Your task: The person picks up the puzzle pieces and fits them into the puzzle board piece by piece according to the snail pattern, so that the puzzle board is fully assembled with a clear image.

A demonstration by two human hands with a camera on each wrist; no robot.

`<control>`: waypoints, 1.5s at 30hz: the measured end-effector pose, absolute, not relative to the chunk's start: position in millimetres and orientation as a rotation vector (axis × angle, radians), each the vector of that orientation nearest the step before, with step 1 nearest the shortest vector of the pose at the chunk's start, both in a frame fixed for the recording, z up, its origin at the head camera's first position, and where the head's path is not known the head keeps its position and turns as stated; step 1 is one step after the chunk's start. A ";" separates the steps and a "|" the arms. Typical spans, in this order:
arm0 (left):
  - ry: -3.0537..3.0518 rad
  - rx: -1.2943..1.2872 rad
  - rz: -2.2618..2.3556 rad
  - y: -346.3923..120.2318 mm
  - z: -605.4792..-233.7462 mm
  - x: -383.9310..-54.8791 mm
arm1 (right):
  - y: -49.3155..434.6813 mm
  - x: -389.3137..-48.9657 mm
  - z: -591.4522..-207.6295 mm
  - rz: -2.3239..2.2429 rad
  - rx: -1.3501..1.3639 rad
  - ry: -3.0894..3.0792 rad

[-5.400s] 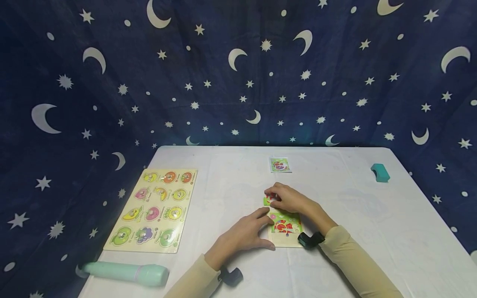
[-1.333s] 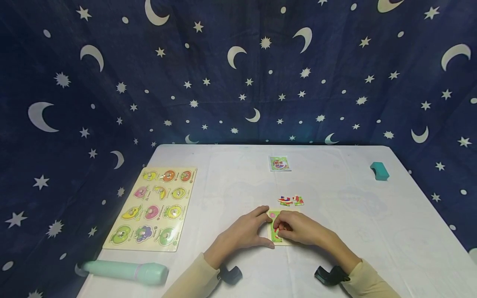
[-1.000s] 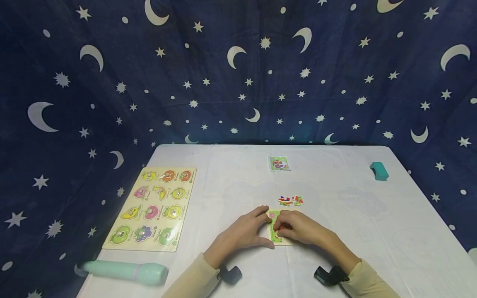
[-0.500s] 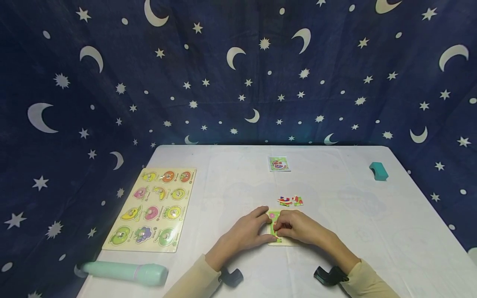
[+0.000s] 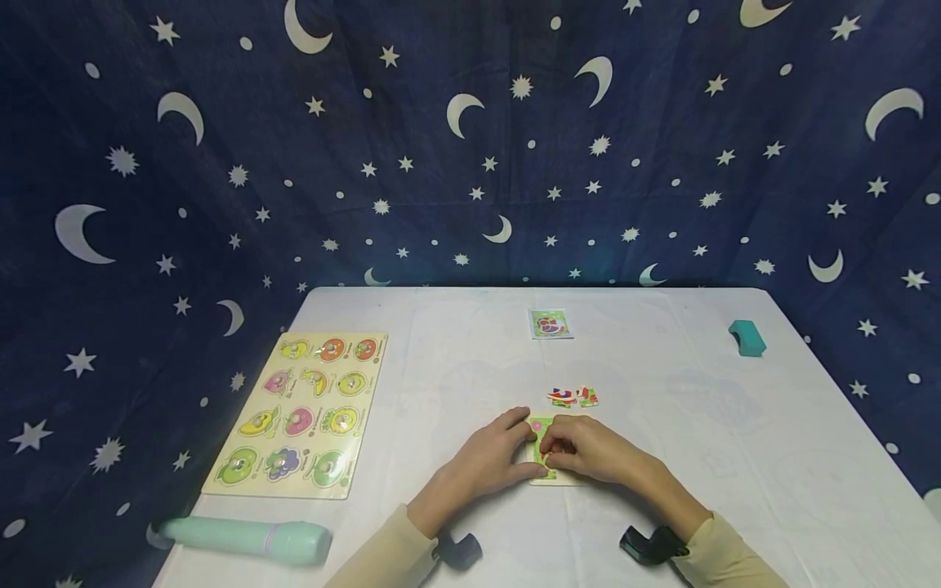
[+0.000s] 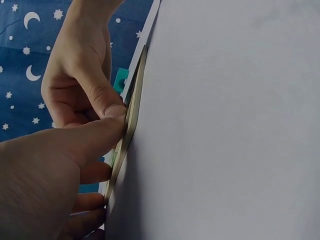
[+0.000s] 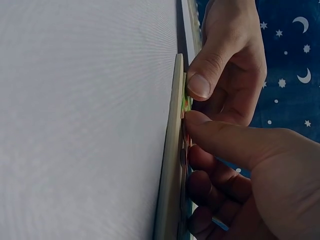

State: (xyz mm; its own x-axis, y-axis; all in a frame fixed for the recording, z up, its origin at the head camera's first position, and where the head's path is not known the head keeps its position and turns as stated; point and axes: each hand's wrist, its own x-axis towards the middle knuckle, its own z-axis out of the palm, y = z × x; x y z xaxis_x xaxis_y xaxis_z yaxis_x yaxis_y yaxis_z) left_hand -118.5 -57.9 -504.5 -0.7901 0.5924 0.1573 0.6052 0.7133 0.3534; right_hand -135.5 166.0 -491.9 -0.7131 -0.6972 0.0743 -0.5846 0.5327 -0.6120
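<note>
A small wooden puzzle board [image 5: 562,482] with a green, pink-flowered picture lies mostly under both hands. My left hand [image 5: 485,461] rests at its left side, fingers fairly straight, the thumb pressing on its lower left part. My right hand [image 5: 599,449] bends over the board, thumb and fingertips pinching a red puzzle piece [image 5: 545,456] that is largely hidden. In the right wrist view the right thumb [image 7: 220,132] is low against the board's face, close to the left thumb [image 7: 200,85]. Just beyond the board lie loose red, white and green puzzle pieces [image 5: 564,397].
A small picture card [image 5: 550,324] lies farther back. At left is a large fruit peg board [image 5: 358,457], with a mint-green cylinder [image 5: 243,536] in front of it. A teal arch block [image 5: 748,338] sits near the table's right edge.
Over several seconds my right hand has come from beyond the board down onto it, and loose pieces now lie at its far side. Lately my left thumb has slid right onto the board.
</note>
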 end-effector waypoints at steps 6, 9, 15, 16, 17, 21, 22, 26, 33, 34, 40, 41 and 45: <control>-2.876 -0.998 -0.588 -57.1 -503.4 -117.8 | 167.2 -135.5 -491.4 -0.943 -1.119 2.577; -2.869 -1.009 -0.583 -57.2 -502.6 -117.3 | 167.9 -135.8 -491.9 -0.945 -1.139 2.580; -2.864 -1.024 -0.592 -57.7 -501.3 -117.0 | 166.2 -136.3 -492.0 -0.928 -1.095 2.580; -2.863 -1.026 -0.595 -57.8 -501.1 -117.0 | 165.6 -136.3 -491.8 -0.924 -1.079 2.579; -2.863 -1.027 -0.598 -57.9 -501.1 -117.2 | 165.2 -136.4 -491.8 -0.922 -1.074 2.579; -2.864 -1.032 -0.602 -58.3 -501.7 -117.4 | 164.6 -136.3 -491.8 -0.913 -1.062 2.584; -2.867 -1.031 -0.603 -58.4 -501.9 -117.3 | 164.9 -136.4 -491.9 -0.914 -1.064 2.590; -2.882 -1.025 -0.592 -58.3 -501.8 -116.9 | 166.4 -137.8 -491.8 -0.919 -1.076 2.628; -2.883 -1.013 -0.578 -57.7 -501.8 -116.7 | 170.8 -144.6 -487.6 -0.952 -1.038 2.689; -2.881 -1.013 -0.578 -57.5 -501.7 -116.8 | 171.7 -145.8 -486.8 -0.945 -1.021 2.703; -2.871 -1.019 -0.577 -57.2 -501.8 -116.6 | 176.5 -155.2 -484.4 -0.899 -0.930 2.797; -2.870 -1.021 -0.578 -57.3 -501.7 -116.5 | 177.3 -156.9 -484.6 -0.893 -0.919 2.809; -2.874 -1.023 -0.584 -57.3 -501.2 -116.2 | 180.2 -163.8 -486.8 -0.888 -0.881 2.844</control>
State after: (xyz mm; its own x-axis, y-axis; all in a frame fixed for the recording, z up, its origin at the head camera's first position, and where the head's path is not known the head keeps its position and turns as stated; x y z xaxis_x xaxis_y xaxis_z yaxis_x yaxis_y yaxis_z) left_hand -116.2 -57.3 -501.2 -0.7826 0.6025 0.1564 0.6158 0.7127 0.3360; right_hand -163.8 180.2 -486.8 -0.8388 -0.5286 0.1303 -0.5088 0.6762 -0.5328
